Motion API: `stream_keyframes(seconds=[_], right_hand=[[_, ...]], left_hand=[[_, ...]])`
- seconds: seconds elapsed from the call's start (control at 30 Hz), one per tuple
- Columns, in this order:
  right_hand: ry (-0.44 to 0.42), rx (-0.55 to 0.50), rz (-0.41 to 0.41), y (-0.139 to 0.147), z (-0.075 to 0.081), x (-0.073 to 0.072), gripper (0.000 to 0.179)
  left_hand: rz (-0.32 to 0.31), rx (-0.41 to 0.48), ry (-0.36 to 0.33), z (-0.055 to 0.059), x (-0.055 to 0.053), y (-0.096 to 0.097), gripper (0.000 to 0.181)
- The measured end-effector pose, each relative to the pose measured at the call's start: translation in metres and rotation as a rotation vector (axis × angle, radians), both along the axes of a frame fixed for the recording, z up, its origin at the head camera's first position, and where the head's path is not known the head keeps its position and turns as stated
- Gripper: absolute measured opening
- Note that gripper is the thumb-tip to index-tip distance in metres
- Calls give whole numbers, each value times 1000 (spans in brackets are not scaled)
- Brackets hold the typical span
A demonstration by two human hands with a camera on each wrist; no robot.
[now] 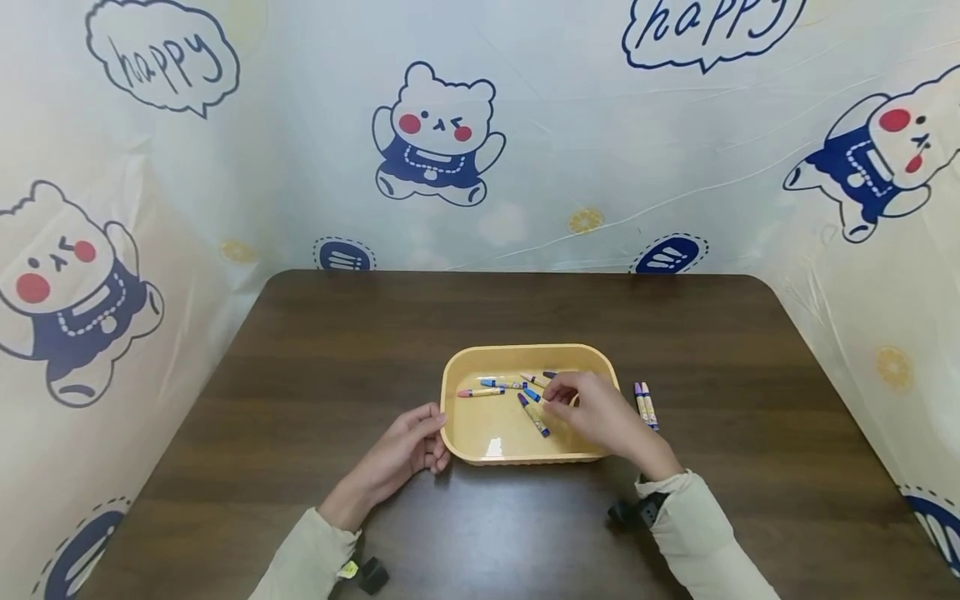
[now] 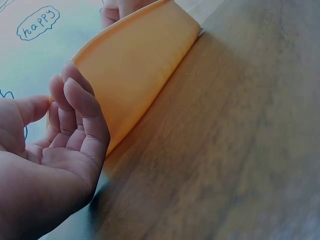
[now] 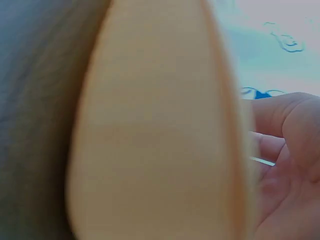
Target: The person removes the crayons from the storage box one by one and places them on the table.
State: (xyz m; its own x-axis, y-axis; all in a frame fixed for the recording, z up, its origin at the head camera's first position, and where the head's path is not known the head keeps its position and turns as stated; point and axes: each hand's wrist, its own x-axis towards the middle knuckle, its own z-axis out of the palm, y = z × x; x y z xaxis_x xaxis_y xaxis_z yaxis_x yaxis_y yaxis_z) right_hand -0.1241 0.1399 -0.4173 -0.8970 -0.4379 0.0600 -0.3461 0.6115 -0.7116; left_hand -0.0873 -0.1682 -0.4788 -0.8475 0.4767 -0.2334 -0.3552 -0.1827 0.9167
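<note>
A shallow yellow tray (image 1: 465, 442) rests on the table. My left hand (image 1: 408, 446) holds its left end, with the thumb at the rim and the fingers curled against the outer wall (image 2: 135, 60). Over the tray's right half, my right hand (image 1: 592, 412) pinches the end of a blue crayon (image 1: 532, 394) between thumb and forefinger. Around it in the tray lie a pink-tipped crayon (image 1: 482, 392), a light blue crayon (image 1: 502, 384), a purple crayon (image 1: 534, 415) and others partly behind the hand. In the right wrist view the tray wall (image 3: 155, 125) hides the fingertips.
Two purple-ended crayons (image 1: 645, 406) lie side by side on the dark wooden table (image 1: 337, 350), just right of the tray. Behind the table hangs a pale curtain (image 1: 540, 167) printed with bears. Black wrist cameras (image 1: 372, 575) sit at the sleeve cuffs.
</note>
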Motion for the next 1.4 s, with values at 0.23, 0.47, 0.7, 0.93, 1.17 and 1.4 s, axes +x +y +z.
stream_keyframes(seconds=[0.23,0.47,0.7,0.93,1.17,1.4], right_hand=[[73,8,-27,6,22,4,5],[100,19,-70,20,29,3,6],[72,21,-131,34,38,3,6],[72,36,-201,52,45,2,7],[145,60,-290,82,49,1,5],[155,73,-405,119,29,11,9]], left_hand=[[6,-9,-3,1,-1,-1,21],[38,-15,-24,-4,3,4,21],[38,-21,-28,-3,4,4,21],[41,-26,-29,-1,3,3,22],[32,-32,-24,2,2,3,22],[30,-29,-25,2,1,5,22]])
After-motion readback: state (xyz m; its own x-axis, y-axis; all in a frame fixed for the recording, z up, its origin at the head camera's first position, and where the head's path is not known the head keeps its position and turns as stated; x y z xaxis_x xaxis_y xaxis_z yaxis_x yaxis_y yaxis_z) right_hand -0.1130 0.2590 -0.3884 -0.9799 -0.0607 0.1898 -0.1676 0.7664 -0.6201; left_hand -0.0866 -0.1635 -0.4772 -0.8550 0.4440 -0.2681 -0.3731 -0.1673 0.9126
